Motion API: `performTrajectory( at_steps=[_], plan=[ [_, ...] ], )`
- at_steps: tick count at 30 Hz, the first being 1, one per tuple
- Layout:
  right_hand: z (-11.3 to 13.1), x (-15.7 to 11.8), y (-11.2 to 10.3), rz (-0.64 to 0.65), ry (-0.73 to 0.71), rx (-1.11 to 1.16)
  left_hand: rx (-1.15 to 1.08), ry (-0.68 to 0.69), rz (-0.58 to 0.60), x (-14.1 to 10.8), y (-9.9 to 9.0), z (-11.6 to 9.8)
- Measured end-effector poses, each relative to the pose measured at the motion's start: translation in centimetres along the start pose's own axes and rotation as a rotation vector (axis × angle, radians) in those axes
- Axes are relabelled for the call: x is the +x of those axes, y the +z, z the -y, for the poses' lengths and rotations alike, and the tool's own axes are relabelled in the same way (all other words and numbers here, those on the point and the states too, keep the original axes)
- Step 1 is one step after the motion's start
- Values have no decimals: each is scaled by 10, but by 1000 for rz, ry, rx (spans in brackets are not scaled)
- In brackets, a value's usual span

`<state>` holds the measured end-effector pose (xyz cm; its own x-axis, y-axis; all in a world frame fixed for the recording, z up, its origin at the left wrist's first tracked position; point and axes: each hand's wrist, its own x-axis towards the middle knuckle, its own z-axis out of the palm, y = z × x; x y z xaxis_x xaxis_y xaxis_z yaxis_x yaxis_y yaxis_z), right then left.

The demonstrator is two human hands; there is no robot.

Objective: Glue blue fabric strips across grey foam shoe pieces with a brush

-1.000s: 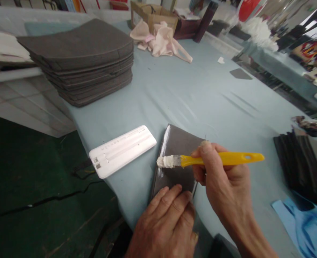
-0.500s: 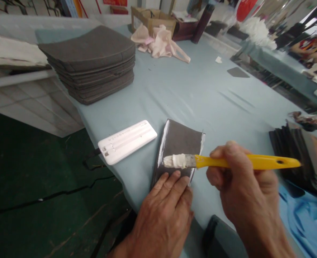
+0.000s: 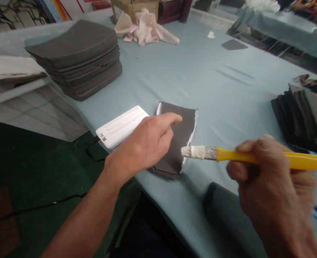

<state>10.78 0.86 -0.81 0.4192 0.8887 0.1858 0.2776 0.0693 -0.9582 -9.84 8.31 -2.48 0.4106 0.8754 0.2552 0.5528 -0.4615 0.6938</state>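
A dark grey panel (image 3: 171, 150), apparently on a thin pile, lies near the table's edge, with white paste along its two long sides. Above its left part is my left hand (image 3: 154, 138), index finger stretched out and the others bent. Nothing shows in that hand, though its thumb side and underside are hidden. My right hand (image 3: 274, 172) is closed around the yellow handle of a paintbrush (image 3: 228, 154). White paste coats the bristles and ferrule, which point left over the panel's right edge. Beside my left hand lies a white power bank (image 3: 121, 125), partly covered by it.
A tall stack of dark grey panels (image 3: 77, 61) stands at the back left. Pinkish cloth (image 3: 145, 27) lies before a cardboard box (image 3: 135, 10). More dark pieces (image 3: 301, 116) are piled at the right. A dark rolled item (image 3: 228, 211) sits at the table's front.
My left hand has lifted from flat on the panel's near end and moved forward, across its left side. My right hand has drawn the paintbrush to the right. The view has shifted slightly.
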Motion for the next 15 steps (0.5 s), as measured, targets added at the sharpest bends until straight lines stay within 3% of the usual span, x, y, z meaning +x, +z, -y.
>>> performTrajectory(
  at_steps=[4, 6, 11, 15],
  plan=[
    [3, -5, 30, 102, -10, 52, 75, -30, 228, 30, -10, 5],
    [4, -3, 42, 140, 6, 57, 95, -38, 286, 39, -12, 6],
    [1, 3, 59, 190, -10, 36, 9, -11, 324, 47, -14, 12],
    [-1, 5, 66, 197, -21, 43, 62, 15, 319, 48, -15, 13]
  ],
)
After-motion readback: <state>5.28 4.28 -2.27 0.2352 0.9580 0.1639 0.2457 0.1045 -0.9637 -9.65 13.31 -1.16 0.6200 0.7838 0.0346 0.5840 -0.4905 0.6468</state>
